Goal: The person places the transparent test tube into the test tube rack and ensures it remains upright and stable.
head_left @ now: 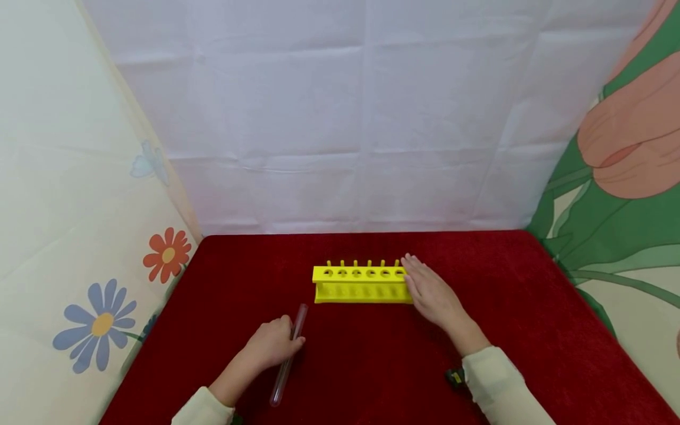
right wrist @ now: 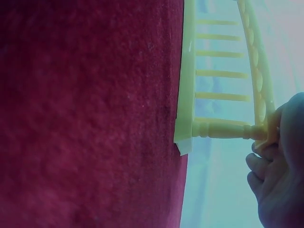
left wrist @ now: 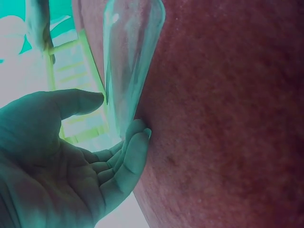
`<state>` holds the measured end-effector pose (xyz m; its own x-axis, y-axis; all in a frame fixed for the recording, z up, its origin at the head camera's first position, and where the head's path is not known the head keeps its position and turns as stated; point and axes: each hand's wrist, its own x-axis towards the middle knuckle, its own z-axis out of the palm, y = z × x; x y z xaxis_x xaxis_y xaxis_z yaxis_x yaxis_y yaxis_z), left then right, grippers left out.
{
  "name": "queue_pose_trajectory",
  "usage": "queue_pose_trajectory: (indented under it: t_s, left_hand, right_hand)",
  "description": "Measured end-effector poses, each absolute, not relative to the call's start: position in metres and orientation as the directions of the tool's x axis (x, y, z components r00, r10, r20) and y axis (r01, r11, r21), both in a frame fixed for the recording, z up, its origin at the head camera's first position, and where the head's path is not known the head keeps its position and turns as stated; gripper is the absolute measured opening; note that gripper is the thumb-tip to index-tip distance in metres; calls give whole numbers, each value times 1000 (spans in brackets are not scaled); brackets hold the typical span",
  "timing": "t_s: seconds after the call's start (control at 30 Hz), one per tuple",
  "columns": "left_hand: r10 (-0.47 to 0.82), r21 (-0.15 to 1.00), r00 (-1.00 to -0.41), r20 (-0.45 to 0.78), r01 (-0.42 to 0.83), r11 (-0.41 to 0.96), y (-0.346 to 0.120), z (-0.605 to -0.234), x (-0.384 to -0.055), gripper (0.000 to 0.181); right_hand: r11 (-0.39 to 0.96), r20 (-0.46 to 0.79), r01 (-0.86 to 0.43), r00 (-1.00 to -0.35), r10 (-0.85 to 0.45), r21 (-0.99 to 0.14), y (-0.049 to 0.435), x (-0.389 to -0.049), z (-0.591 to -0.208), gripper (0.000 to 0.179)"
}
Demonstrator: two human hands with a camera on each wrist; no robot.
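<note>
A clear test tube [head_left: 283, 378] slants over the red cloth, left of the rack. My left hand [head_left: 270, 343] holds it around its middle, the thumb to one side and the fingers to the other. Up close in the left wrist view, the tube [left wrist: 130, 52] passes between thumb and fingertips. The yellow test tube rack [head_left: 361, 292] stands upright, with a row of round holes in front and pegs behind. At its right end rests my right hand [head_left: 435, 298], fingers extended. The right wrist view shows that hand [right wrist: 282, 175] touching the rack's upper corner [right wrist: 268, 135].
A red cloth [head_left: 366, 366] covers the table. White sheeting [head_left: 345, 118] hangs behind it, with flower-printed panels on the left [head_left: 58, 206] and right [head_left: 627, 236]. A small dark device [head_left: 455, 378] sits by the right sleeve.
</note>
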<state>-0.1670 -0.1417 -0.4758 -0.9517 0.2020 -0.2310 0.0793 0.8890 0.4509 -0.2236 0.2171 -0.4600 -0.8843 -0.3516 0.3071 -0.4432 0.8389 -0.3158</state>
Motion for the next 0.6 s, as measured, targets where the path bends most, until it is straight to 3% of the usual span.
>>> queue_pose_trajectory:
  t_s: [0.6]
  left_hand:
    - [163, 382, -966, -200, 76, 921, -131, -480, -168, 36]
  right_hand:
    - [846, 280, -425, -896, -344, -320, 217, -223, -458, 46]
